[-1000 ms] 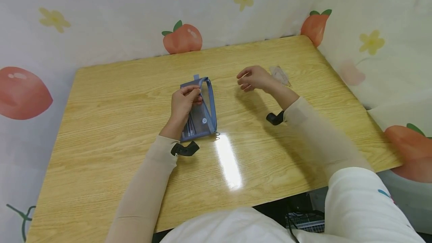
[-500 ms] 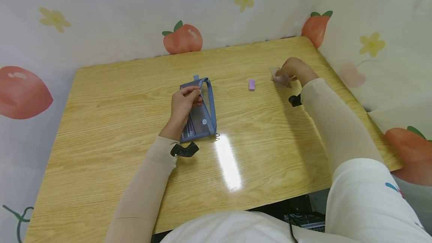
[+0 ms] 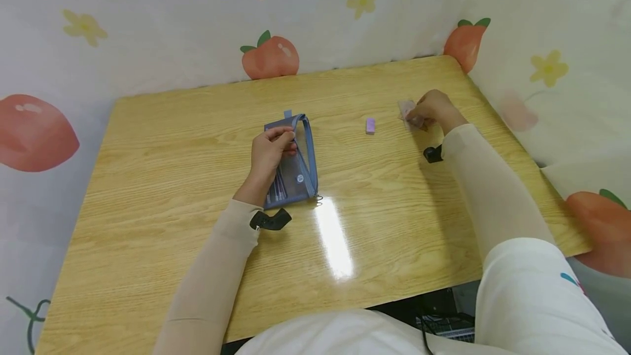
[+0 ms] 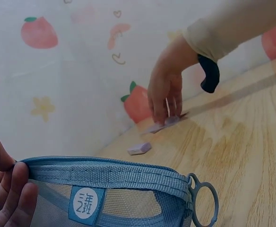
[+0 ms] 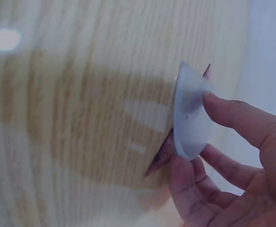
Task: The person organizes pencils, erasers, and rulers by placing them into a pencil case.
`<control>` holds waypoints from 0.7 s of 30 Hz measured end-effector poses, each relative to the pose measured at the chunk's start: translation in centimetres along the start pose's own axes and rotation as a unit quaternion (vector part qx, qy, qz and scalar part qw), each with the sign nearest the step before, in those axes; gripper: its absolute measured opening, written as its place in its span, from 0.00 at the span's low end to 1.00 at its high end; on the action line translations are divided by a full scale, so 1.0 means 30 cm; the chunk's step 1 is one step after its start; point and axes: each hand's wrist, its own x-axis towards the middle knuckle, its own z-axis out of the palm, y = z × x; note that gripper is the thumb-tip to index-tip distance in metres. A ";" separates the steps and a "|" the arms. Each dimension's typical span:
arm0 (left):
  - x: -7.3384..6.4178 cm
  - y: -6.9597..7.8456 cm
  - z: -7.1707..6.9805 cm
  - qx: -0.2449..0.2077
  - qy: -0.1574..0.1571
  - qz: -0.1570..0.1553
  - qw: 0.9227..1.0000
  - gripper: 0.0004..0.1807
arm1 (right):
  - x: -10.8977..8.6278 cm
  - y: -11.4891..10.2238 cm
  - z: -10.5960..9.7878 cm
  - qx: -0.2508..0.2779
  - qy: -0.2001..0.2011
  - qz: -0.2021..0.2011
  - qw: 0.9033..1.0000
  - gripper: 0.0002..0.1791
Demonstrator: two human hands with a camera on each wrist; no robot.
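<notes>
My left hand [image 3: 266,152] pinches the top edge of a blue mesh pencil case [image 3: 292,179], whose zipped mouth gapes towards the right. Thin clear items show through the mesh. At the back right, my right hand [image 3: 434,107] is down at the table. Close up in the right wrist view, its thumb and fingers pinch a translucent half-round piece, apparently a protractor [image 5: 190,113], tilted up on edge. Under it lies a flat pinkish piece with pointed corners [image 5: 161,153], mostly hidden. A small purple eraser [image 3: 370,126] lies between the case and the right hand.
The wooden table [image 3: 197,125] meets a patterned wall sheet [image 3: 325,32] at the back and right. A ring pull [image 4: 205,203] hangs from the case's zip end. Cables [image 3: 434,325] show below the front edge.
My right hand has moved right from beside the pencil case to the clear pieces, uncovering the purple eraser, and now grips the half-round one. The left hand keeps its hold on the case.
</notes>
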 end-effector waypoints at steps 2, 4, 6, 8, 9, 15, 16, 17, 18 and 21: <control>0.001 0.001 0.000 -0.002 -0.001 0.003 1.000 0.10 | -0.007 0.006 -0.003 0.012 0.003 -0.007 1.000 0.29; 0.002 0.000 -0.001 -0.001 -0.001 0.006 1.000 0.09 | -0.011 0.011 -0.006 0.034 0.003 -0.005 0.999 0.29; 0.002 -0.001 -0.002 0.000 -0.002 0.008 1.000 0.09 | -0.014 0.017 -0.010 0.057 0.000 0.000 0.998 0.29; 0.002 -0.002 -0.004 -0.001 -0.004 0.009 1.000 0.09 | -0.015 0.025 -0.013 0.088 -0.003 0.006 0.996 0.28; 0.001 -0.002 -0.005 -0.002 -0.005 0.009 1.000 0.09 | -0.015 0.030 -0.014 0.102 -0.006 0.008 0.995 0.27; -0.002 -0.001 -0.013 -0.006 -0.007 0.011 1.000 0.10 | -0.013 0.057 -0.022 0.210 -0.034 0.023 0.977 0.22; -0.002 0.000 -0.013 -0.007 -0.008 0.011 1.000 0.10 | -0.013 0.060 -0.023 0.230 -0.039 0.027 0.972 0.22; -0.002 0.000 -0.013 -0.008 -0.008 0.011 1.000 0.10 | -0.014 0.063 -0.026 0.246 -0.045 0.031 0.968 0.22; -0.001 0.000 -0.014 -0.008 -0.009 0.012 1.000 0.11 | -0.015 0.066 -0.028 0.264 -0.052 0.036 0.962 0.21; 0.002 0.000 -0.013 -0.011 -0.008 0.010 1.000 0.11 | -0.020 0.072 -0.035 0.342 -0.076 0.054 0.935 0.19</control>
